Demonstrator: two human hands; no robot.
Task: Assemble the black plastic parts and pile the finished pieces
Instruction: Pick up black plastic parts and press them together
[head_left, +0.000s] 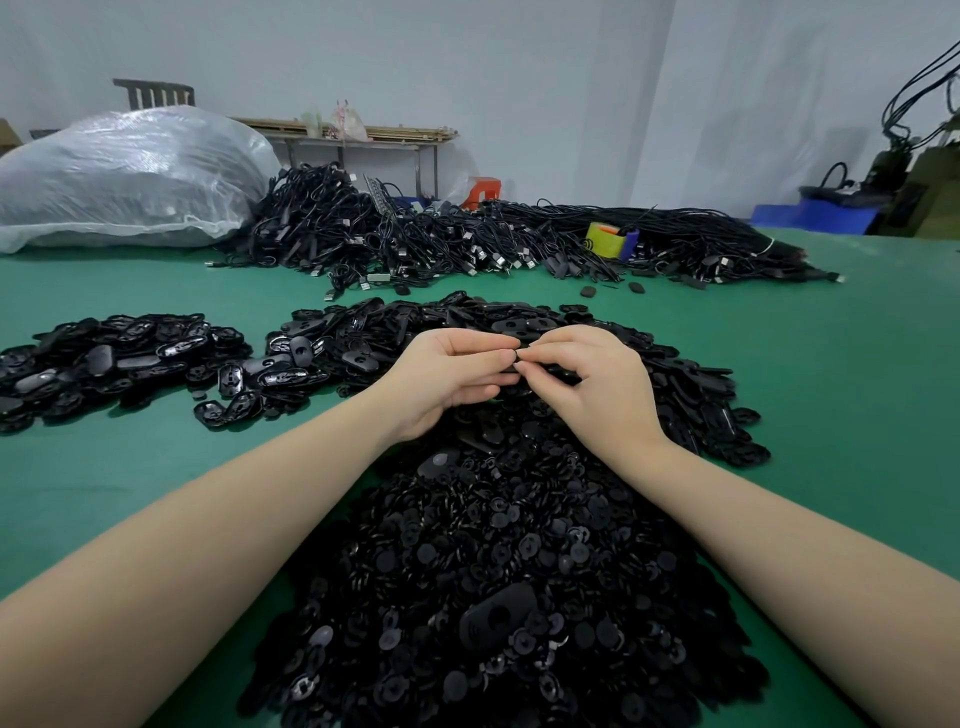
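Both hands meet over the middle heap: left hand (452, 371) and right hand (592, 379) pinching one small black part (519, 358) between fingertips. Finished pile (119, 358) sits at 9 o'clock on the green tabletop (831, 364).

This was a small factory assembly room. A broad green-covered surface (831, 364) carried heaps of identical small black plastic parts (498, 571), a bulk tangle of black cables with metal plugs (467, 239) and a large clear plastic sack (124, 176). Blue plastic bins (810, 215) and a cabled machine (914, 171) stood against bare pale walls (519, 78).
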